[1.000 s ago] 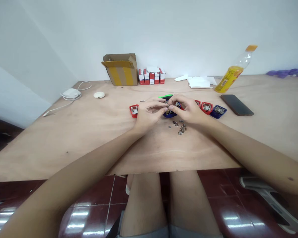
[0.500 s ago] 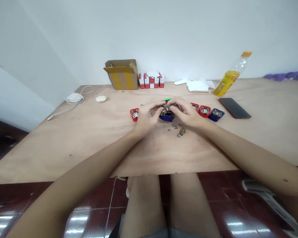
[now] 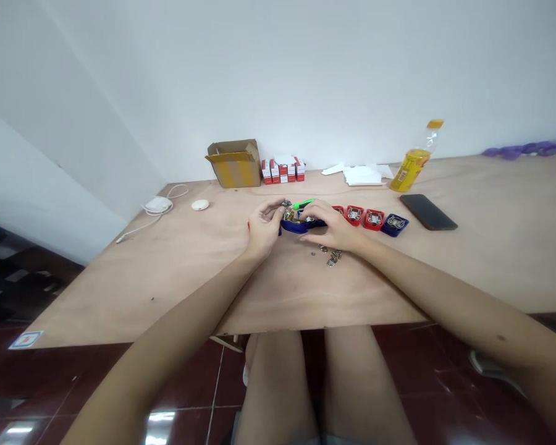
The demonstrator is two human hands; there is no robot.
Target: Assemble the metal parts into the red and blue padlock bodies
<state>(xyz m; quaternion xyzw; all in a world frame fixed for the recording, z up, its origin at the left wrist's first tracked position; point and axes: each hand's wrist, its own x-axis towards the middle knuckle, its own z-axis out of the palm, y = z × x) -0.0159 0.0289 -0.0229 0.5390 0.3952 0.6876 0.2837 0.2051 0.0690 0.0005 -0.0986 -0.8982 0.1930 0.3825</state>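
Both hands meet over a blue plastic piece [image 3: 297,227] at the middle of the wooden table [image 3: 167,272]. My left hand [image 3: 263,227] pinches a small metal part [image 3: 287,209] just above that piece. My right hand [image 3: 331,226] is curled over the piece's right end, fingers closed on it. A green-handled tool [image 3: 304,203] lies just behind the hands. Several small loose metal parts [image 3: 330,256] lie on the table just in front of my right hand.
To the right of my hands sit a row of red cases [image 3: 364,216] and one blue case [image 3: 395,224] holding metal fittings, then a dark phone [image 3: 428,212]. At the back stand a cardboard box [image 3: 235,163], small red boxes [image 3: 282,170], white paper [image 3: 364,174] and a yellow bottle [image 3: 412,163]. A charger [image 3: 157,204] lies far left.
The camera has tilted up and turned, so everything sits lower and smaller. My hands stay on the blue piece, which now shows between them; the left hand now hides the red case.
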